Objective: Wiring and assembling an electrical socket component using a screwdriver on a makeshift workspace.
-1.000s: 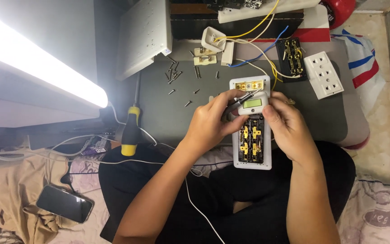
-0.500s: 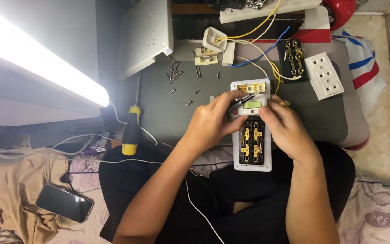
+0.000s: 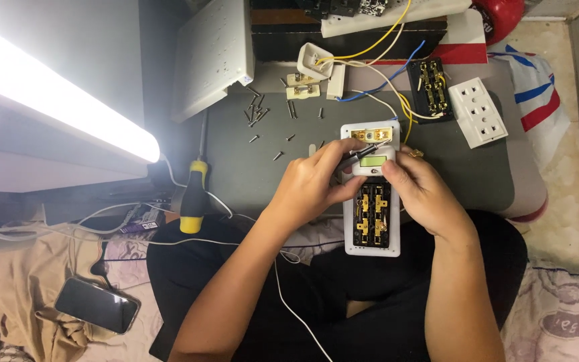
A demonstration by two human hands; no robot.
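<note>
— What have I got under the hands right now?

— An opened white socket strip [image 3: 371, 201] lying lengthwise on the grey work mat [image 3: 249, 167], its near end over my lap. Brass contacts show in its black inner part, and a small green display sits near its far end.

— And the left hand?

— My left hand [image 3: 316, 184] is clenched around a thin dark tool [image 3: 356, 155], held like a pen, its tip at the strip just beside the display.

— The right?

— My right hand [image 3: 423, 194] grasps the strip's right edge, fingers curled against the casing, thumb on top.

— What lies about?

— Loose screws [image 3: 263, 114] are scattered on the mat beyond the left hand. A yellow-handled screwdriver [image 3: 192, 201] lies at the mat's left edge, well apart from both hands. Yellow, white and blue wires [image 3: 383, 80] run from the strip's far end towards a second open socket unit [image 3: 431, 84], with a white socket faceplate [image 3: 478, 110] just beside it. A phone [image 3: 96, 305] rests on the cloth at lower left, and a lit tube lamp [image 3: 61, 114] glares on the left.
</note>
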